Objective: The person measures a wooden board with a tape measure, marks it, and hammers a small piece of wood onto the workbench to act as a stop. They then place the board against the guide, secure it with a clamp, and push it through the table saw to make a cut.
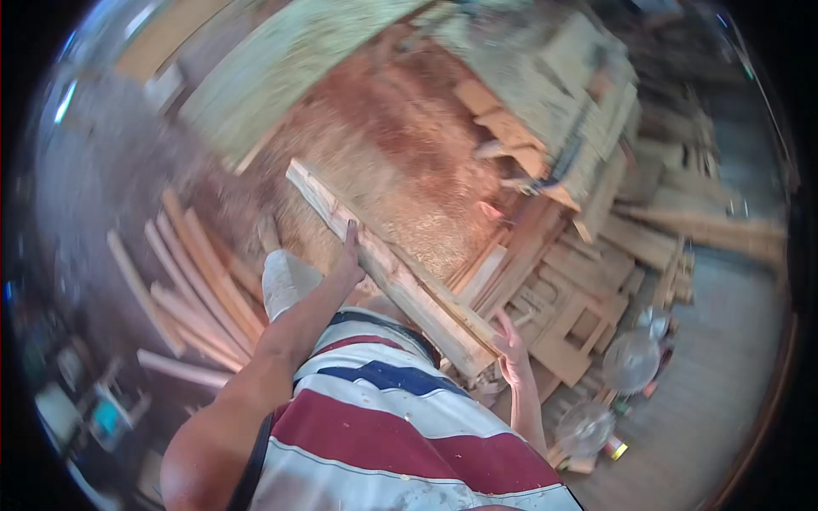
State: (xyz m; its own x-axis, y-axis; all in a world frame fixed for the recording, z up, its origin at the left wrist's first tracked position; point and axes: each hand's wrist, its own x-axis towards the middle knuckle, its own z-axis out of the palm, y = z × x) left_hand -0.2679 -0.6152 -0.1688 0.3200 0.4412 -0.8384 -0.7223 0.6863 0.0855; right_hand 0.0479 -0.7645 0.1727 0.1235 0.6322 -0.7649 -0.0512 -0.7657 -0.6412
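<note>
A long, thick wooden board (388,266) lies slantwise across the front of my body, its far end up and to the left. My left hand (350,260) grips its near edge around the middle, with a finger lying over the top face. Toward the lower right end, my right hand (509,351) holds the opposite edge, thumb and fingers partly hidden by the wood. The board's face is pale with brownish streaks, and a darker, rough edge runs along its right side.
Curved wooden strips (204,264) lie on the floor at left. A large pale panel (281,77) is ahead; a cluttered workbench (545,94) stands ahead right. Stacked wood offcuts (562,315) and clear plastic containers (630,362) are at right. Sawdust covers the reddish floor (383,128).
</note>
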